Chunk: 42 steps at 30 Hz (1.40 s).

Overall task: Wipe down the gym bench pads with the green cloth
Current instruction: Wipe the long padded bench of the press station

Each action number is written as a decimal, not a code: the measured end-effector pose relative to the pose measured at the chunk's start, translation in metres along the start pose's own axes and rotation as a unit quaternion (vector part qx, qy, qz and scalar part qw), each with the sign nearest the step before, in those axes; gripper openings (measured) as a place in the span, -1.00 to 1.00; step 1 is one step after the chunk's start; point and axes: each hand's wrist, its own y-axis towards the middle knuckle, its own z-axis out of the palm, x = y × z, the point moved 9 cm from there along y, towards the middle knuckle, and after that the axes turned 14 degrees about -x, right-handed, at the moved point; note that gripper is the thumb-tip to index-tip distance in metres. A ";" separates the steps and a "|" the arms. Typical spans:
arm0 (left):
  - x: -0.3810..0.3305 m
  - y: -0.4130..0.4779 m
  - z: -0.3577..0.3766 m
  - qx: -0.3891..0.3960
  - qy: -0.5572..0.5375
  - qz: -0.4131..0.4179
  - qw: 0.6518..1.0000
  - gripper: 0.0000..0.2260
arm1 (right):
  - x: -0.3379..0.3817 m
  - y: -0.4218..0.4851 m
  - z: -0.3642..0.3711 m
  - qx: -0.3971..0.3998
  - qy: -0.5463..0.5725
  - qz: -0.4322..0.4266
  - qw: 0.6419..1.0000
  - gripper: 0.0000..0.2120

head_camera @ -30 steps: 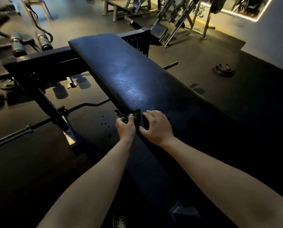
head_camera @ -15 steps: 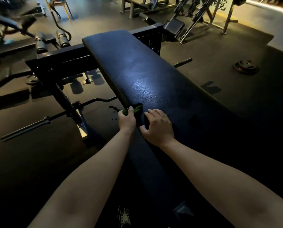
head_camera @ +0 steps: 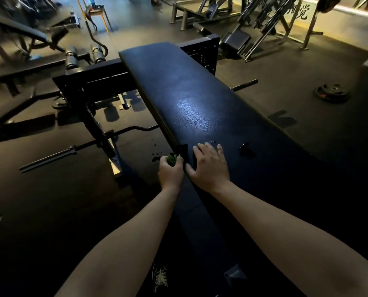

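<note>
The curled fingers (head_camera: 179,160) of the left hand (head_camera: 170,172) clench a crumpled green cloth (head_camera: 171,159). The cloth is bunched against the left side edge of the long black vinyl-covered bench pad (head_camera: 189,99), just below the pad's top surface. Only a small wad of it shows between thumb and fingers. The right hand (head_camera: 210,166) lies palm down on top of the pad, just beside the left hand, its fingers (head_camera: 202,150) straight, spread and grasping nothing. A small dark scuff or tear (head_camera: 246,148) marks the pad to the right of that hand. At the pad's far end stands the black steel bench frame (head_camera: 97,79). Left of the pad a long steel barbell (head_camera: 50,156) lies on the dark rubber floor (head_camera: 296,78). Well to the pad's right a round black weight plate (head_camera: 332,93) rests flat on that floor.
</note>
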 end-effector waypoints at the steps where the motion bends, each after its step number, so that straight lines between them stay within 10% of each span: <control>1: 0.002 -0.007 -0.003 0.000 0.001 0.010 1.000 -0.79 | 0.000 -0.001 0.000 0.003 0.009 0.002 1.000 -0.34; 31: 0.008 -0.057 -0.015 0.017 -0.005 0.037 0.999 -0.79 | -0.006 -0.012 -0.013 -0.019 0.096 0.018 0.995 -0.50; 42: -0.045 -0.037 -0.004 0.056 -0.285 -0.118 0.950 -0.87 | 0.023 -0.011 -0.021 0.031 0.377 -0.003 0.926 -0.24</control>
